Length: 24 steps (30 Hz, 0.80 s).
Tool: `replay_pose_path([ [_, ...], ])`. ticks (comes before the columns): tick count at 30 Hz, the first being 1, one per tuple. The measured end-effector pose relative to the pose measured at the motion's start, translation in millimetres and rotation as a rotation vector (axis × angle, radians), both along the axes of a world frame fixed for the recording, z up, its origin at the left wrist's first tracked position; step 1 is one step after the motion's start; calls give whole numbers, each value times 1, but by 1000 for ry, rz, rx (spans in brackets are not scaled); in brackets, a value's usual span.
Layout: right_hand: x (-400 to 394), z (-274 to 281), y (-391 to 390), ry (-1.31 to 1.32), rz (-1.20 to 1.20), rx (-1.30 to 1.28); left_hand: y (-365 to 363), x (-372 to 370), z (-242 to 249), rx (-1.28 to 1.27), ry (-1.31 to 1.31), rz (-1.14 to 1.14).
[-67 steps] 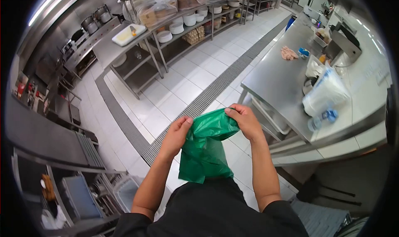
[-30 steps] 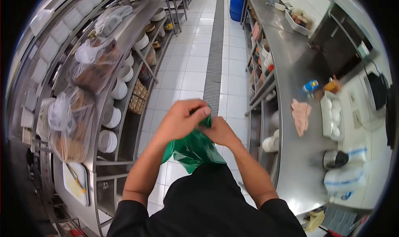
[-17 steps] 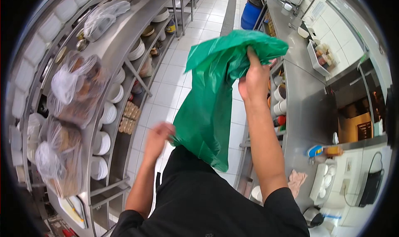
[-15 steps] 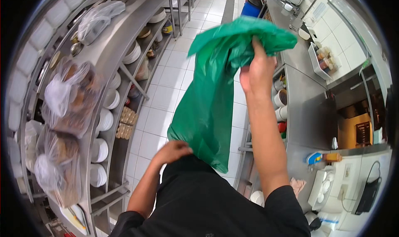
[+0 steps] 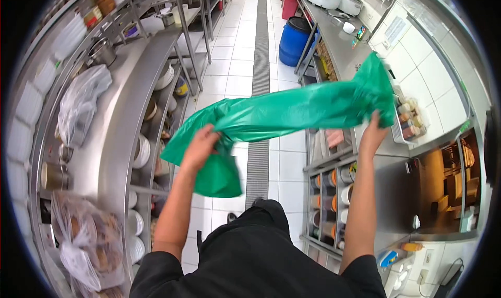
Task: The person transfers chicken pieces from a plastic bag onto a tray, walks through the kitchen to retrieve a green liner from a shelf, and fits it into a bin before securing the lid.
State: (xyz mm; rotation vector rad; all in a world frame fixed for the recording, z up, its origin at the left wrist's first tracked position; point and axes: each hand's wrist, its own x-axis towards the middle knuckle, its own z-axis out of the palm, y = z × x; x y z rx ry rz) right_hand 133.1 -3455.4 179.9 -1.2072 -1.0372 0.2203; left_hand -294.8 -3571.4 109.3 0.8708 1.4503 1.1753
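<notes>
A green plastic bag [image 5: 292, 112] is stretched sideways in front of me, above the tiled floor. My left hand [image 5: 201, 147] grips it near its left part, and a loose flap hangs below that hand. At the other end, my right hand [image 5: 373, 133] is closed on the bunched plastic; its fingertips are partly hidden and slightly blurred.
A steel counter on the left bears knotted clear bags [image 5: 91, 246] and a metal pot [image 5: 55, 176], with white bowls [image 5: 140, 152] shelved below. Along the right counter stand a blue barrel [image 5: 296, 41] and a spice tray [image 5: 409, 120]. A drain grate [image 5: 258, 162] runs down the aisle.
My left hand has risen from near my waist and taken hold of the bag. The bag has swung from hanging down to stretched sideways. My right hand has moved lower and to the right.
</notes>
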Motion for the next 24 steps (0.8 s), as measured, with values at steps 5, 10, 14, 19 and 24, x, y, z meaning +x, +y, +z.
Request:
replay_pose_path([
  [5, 60, -111, 92, -564, 481, -1189, 189, -14, 23, 429, 636, 122],
  [10, -38, -50, 249, 36, 829, -736, 299, 108, 47, 663, 915, -536],
  [14, -163, -127, 365, -387, 1163, -968, 362, 179, 40, 858, 821, -1111],
  [19, -211, -175, 473, 2, 1250, -944, 467, 152, 21, 772, 643, -1108],
  [24, -226, -120, 647, 594, 1010, -641, 583, 34, 44, 828, 376, -610],
])
